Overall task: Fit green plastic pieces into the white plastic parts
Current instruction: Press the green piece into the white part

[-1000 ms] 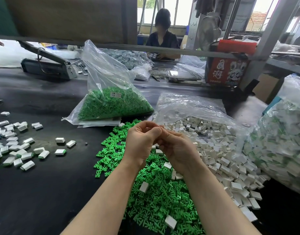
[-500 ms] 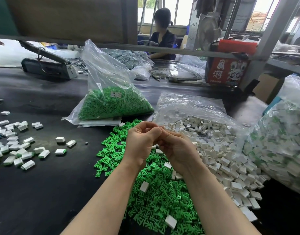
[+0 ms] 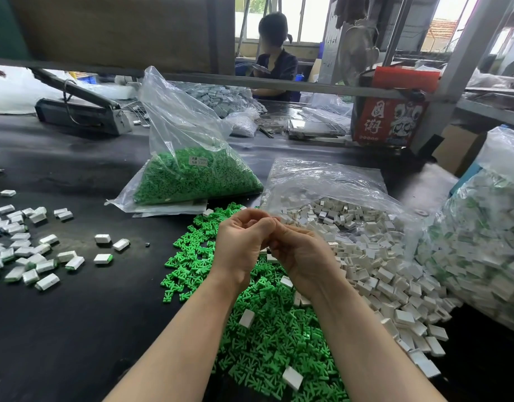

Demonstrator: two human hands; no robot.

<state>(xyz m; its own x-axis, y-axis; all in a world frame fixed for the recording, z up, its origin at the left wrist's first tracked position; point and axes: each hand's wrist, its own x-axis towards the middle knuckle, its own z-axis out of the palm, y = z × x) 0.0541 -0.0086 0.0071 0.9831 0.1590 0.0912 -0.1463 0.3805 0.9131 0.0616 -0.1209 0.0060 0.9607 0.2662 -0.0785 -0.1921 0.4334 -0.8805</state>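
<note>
Both hands, left (image 3: pixel 240 247) and right (image 3: pixel 303 258), are curling fingertips together above the green pieces (image 3: pixel 267 329); I am seeing no held part, so grasp and axis: cannot tell.

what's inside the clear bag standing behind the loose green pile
The bag holds a heap of green plastic pieces filling its lower part, with a small white label showing on top. Its upper part looks empty. Whatever is buried deeper in the heap cannot be seen.
</note>
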